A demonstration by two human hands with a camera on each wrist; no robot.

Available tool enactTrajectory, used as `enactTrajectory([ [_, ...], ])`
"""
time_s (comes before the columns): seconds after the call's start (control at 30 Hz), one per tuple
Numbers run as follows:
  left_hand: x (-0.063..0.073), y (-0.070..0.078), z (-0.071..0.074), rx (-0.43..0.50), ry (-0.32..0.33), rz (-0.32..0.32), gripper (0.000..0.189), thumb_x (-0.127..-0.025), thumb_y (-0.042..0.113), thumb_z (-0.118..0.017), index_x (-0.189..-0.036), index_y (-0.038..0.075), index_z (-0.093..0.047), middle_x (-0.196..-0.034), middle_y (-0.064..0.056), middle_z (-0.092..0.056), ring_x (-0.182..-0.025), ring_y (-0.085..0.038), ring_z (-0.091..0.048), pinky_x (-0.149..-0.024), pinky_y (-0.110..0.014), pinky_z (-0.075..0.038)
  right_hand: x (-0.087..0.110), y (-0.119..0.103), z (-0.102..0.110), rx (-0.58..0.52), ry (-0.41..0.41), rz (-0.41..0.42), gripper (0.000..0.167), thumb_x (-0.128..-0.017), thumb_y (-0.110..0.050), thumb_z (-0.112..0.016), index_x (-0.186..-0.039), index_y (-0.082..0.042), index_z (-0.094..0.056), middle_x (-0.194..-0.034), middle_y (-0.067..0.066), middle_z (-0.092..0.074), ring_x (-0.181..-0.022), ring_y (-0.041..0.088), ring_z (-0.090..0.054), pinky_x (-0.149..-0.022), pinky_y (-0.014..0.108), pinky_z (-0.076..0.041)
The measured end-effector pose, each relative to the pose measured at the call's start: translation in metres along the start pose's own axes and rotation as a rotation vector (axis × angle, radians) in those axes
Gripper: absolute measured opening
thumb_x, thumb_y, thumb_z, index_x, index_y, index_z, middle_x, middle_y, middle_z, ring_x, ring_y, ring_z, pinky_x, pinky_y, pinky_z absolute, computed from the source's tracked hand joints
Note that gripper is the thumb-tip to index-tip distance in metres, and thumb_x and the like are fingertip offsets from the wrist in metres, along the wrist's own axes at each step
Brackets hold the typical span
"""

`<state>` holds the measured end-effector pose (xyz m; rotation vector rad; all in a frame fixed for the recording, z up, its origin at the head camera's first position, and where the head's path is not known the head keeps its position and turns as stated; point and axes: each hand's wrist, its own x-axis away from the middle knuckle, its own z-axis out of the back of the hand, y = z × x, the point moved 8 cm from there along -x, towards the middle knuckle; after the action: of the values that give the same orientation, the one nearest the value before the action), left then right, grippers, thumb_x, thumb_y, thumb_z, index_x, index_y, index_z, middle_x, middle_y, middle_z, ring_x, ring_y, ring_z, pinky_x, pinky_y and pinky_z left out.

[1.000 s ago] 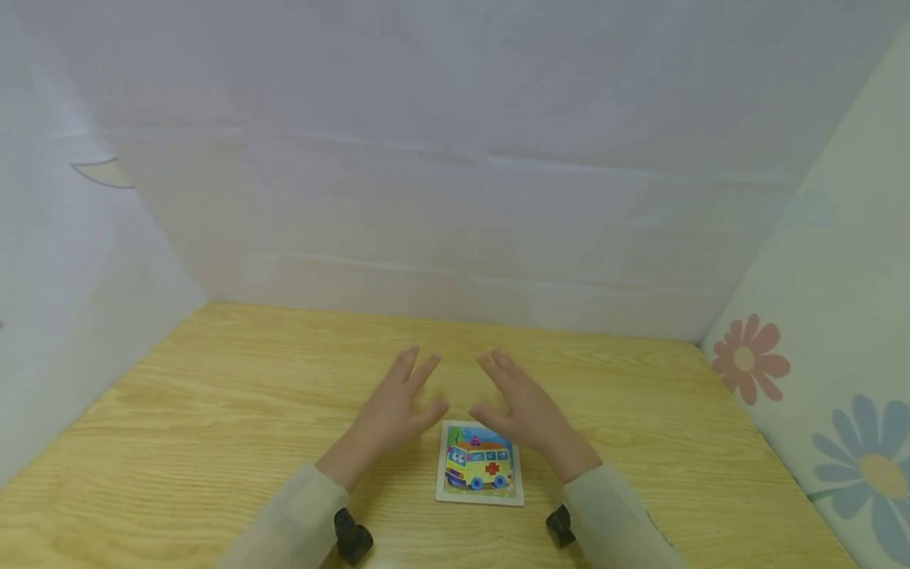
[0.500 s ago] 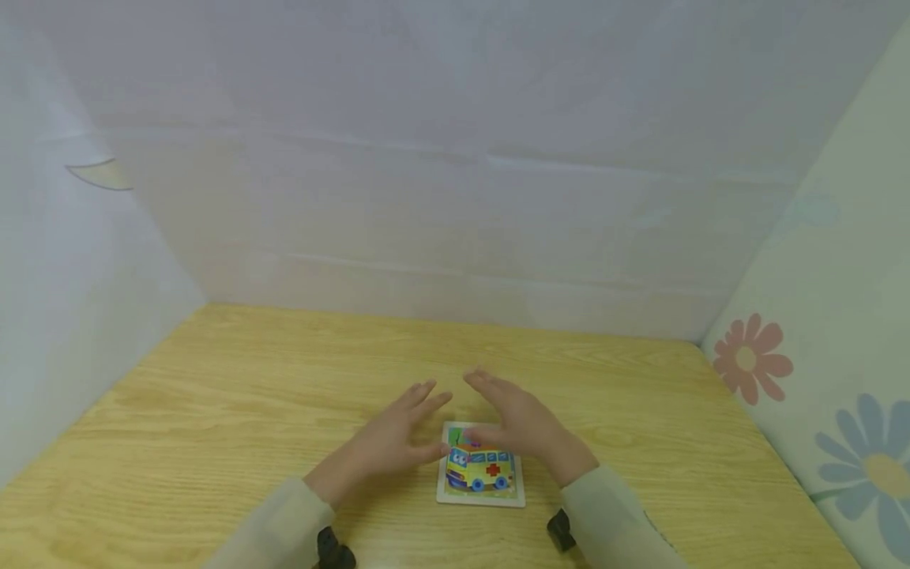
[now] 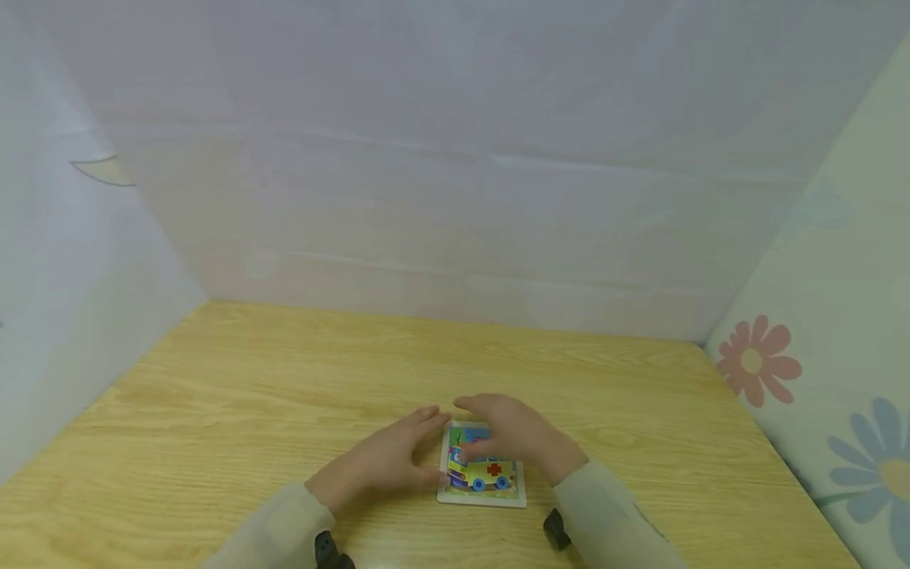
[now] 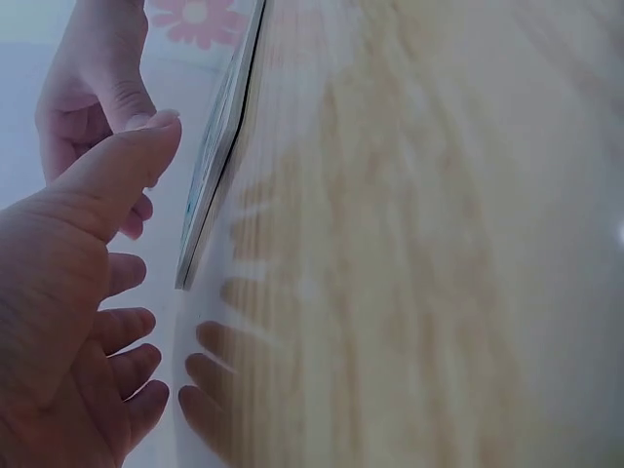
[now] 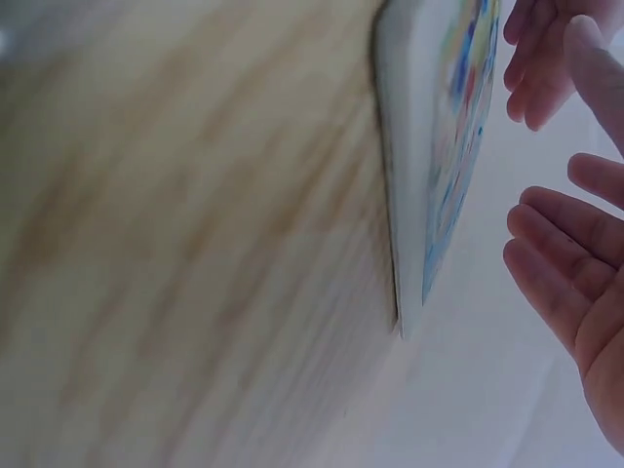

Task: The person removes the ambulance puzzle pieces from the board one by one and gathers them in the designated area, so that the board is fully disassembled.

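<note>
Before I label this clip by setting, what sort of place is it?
Perhaps a curtained-off tabletop workspace: a wood-grain table, pale sheets along three sides, and printed flowers to the right.

A flat board (image 5: pixel 429 146) with a bright picture lies on the wooden counter (image 5: pixel 195 244). The right hand (image 5: pixel 597 288) is near it, but apart. The left hand (image 5: pixel 548 58) shows up top.

Picture card (image 3: pixel 483 491) partly behind the right hand (image 3: pixel 517 431); blue flower (image 3: pixel 893 476) cropped by the head view's right edge
</note>
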<state>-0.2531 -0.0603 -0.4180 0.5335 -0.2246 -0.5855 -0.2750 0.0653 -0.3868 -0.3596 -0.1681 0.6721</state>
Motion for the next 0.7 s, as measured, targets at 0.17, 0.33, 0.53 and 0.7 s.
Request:
enactTrajectory([
  [0.17,-0.001,0.001,-0.003,-0.024,-0.015,-0.009,0.091,-0.075,0.062,-0.064,-0.145,0.014,-0.033,-0.151,-0.013,-0.026,-0.137,-0.034,-0.026,-0.108,-0.052,-0.029,-0.003,-0.001,-0.005,0.032,-0.037,-0.019,0.073,-0.075,-0.045,-0.073,-0.135,-0.012,-0.048,-0.135,0.003,-0.052,-0.125,0.023,-0.047,-0.104,0.04,-0.039],
  [0.33,-0.001,0.001,-0.006,-0.047,-0.025,-0.008,0.096,-0.072,0.064,-0.065,-0.144,0.011,-0.033,-0.151,-0.013,-0.027,-0.137,-0.033,-0.026,-0.109,-0.05,-0.029,-0.005,-0.004,-0.009,0.028,-0.081,-0.006,0.067,-0.075,-0.041,-0.073,-0.131,-0.011,-0.052,-0.13,0.002,-0.055,-0.12,0.021,-0.051,-0.102,0.037,-0.041],
  [0.53,0.0,0.002,-0.008,-0.079,-0.021,-0.006,0.099,-0.068,0.066,-0.067,-0.142,0.007,-0.036,-0.149,-0.014,-0.029,-0.137,-0.033,-0.028,-0.109,-0.049,-0.03,-0.007,-0.006,-0.014,0.086,-0.11,0.012,0.058,-0.077,-0.04,-0.073,-0.124,-0.01,-0.058,-0.115,-0.002,-0.06,-0.103,0.011,-0.056,-0.092,0.028,-0.047],
  [0.7,0.0,0.002,-0.009,-0.117,-0.024,-0.013,0.1,-0.068,0.066,-0.067,-0.143,0.006,-0.035,-0.15,-0.013,-0.029,-0.137,-0.032,-0.028,-0.109,-0.046,-0.03,-0.009,-0.009,-0.016,0.147,-0.112,0.046,0.053,-0.077,-0.04,-0.072,-0.12,-0.012,-0.061,-0.099,-0.007,-0.055,-0.085,0.003,-0.051,-0.081,0.02,-0.048],
])
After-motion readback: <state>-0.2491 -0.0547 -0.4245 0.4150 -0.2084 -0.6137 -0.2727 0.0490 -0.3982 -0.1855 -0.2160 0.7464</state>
